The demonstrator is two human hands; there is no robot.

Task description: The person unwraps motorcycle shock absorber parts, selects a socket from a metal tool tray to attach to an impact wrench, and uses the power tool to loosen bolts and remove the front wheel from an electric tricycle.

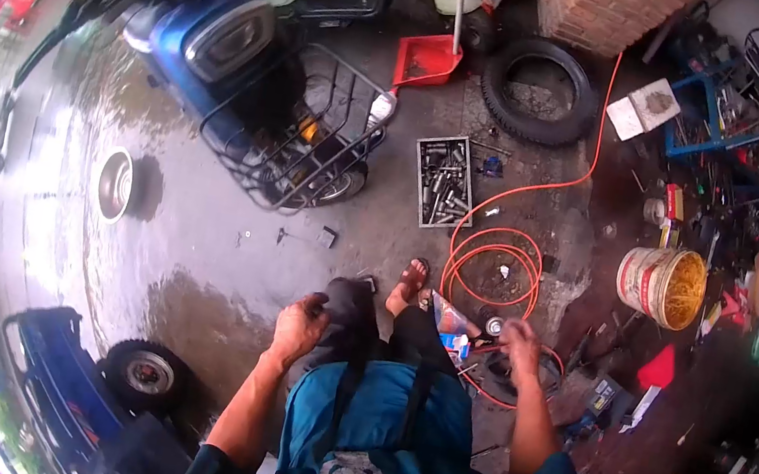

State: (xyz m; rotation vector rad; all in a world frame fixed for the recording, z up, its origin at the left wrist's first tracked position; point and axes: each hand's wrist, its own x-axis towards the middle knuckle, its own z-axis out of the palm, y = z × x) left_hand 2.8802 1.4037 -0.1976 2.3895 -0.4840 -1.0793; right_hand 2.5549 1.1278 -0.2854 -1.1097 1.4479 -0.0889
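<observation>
Widest to the left: bare wet floor (205, 247) out to the blue scooter (232, 38). Tighter on the right, between orange hose (602, 134) and yellow-rimmed bucket (641, 280). Curled at the fingers, the left hand (299, 326), just beside the dark-clad knee (350, 318); cannot tell whether holding anything. Blurred, the right hand (519, 351); cannot tell its grip. Just left of that hand, a small round silvery object (494, 326), near a blue-and-white packet (455, 344).

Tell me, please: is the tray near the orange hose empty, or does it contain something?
Not empty: the tray holds many metal pieces.
</observation>
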